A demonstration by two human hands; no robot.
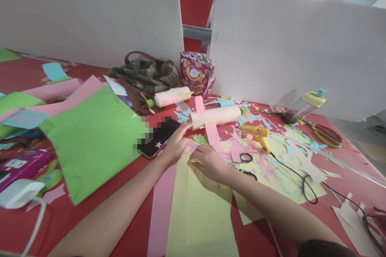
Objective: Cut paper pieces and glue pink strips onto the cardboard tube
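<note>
My left hand [176, 142] reaches forward, its fingertip touching the near end of a pale pink paper roll [220, 115] that lies across the red table [27, 76]. A pink paper strip [212, 134] hangs over the roll toward me. My right hand [211, 162] rests curled, palm down, on a yellow paper sheet [202, 209] close to the strip's lower end. Whether it pinches anything is hidden. A black phone [161, 136] lies just left of my left hand.
A yellow glue gun [257, 133] with a black cord lies right of the roll, black-handled scissors [245, 164] beside my right hand, and yellow scissors [325, 134] farther right. Green paper [93, 136], pink sheets, a plaid bag [144, 74], a snack packet [196, 71] and white partition boards [286, 44] surround the scraps.
</note>
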